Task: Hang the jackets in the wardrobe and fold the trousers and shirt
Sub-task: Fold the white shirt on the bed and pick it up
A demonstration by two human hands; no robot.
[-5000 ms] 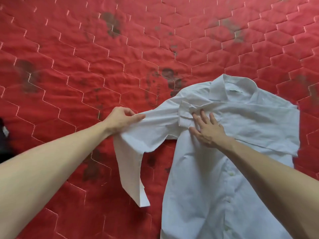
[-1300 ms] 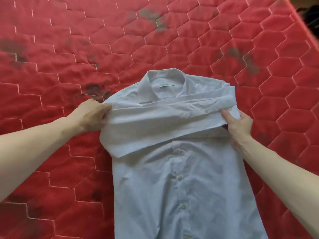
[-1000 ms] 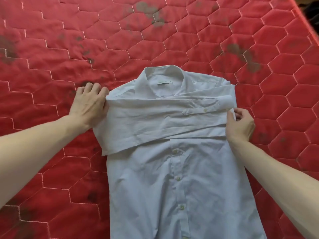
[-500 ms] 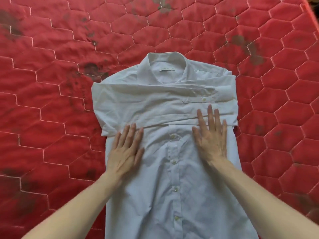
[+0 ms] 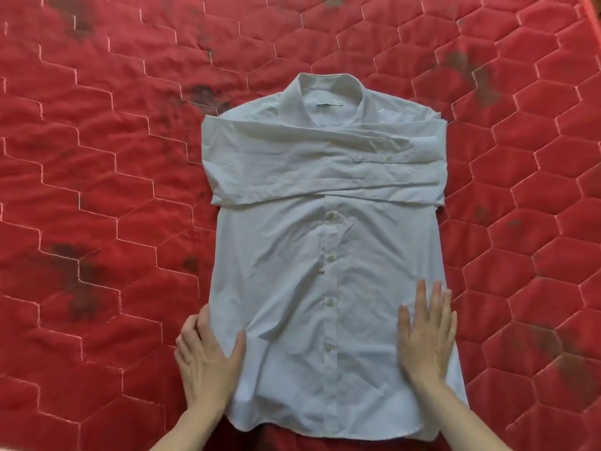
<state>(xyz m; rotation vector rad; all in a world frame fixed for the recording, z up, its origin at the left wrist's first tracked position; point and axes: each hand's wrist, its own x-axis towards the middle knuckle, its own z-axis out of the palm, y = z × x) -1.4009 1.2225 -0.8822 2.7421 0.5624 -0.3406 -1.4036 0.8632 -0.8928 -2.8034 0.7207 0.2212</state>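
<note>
Red quilted bedding (image 5: 97, 196), stitched in a pale honeycomb pattern and marked with several dark smudges, fills the head view from edge to edge. On it lies a white shirt (image 5: 325, 255), front up and buttoned, its collar (image 5: 325, 92) pointing away from the person and its hem nearest them. Both sleeves (image 5: 318, 167) are folded across the chest, one over the other, forming a flat band just below the collar; a cuff button shows toward the right end of that band. A row of pale buttons (image 5: 330, 258) runs down the middle of the body.

Both hands are on the lower part of the shirt. The left hand (image 5: 208, 356) sits at the shirt's left side edge, thumb lying on top of the cloth; its fingers seem to reach along or under that edge, though the view does not settle whether they pinch it. The right hand (image 5: 424, 336) rests palm down near the right side edge, fingers straight and together, pressing the fabric flat.
</note>
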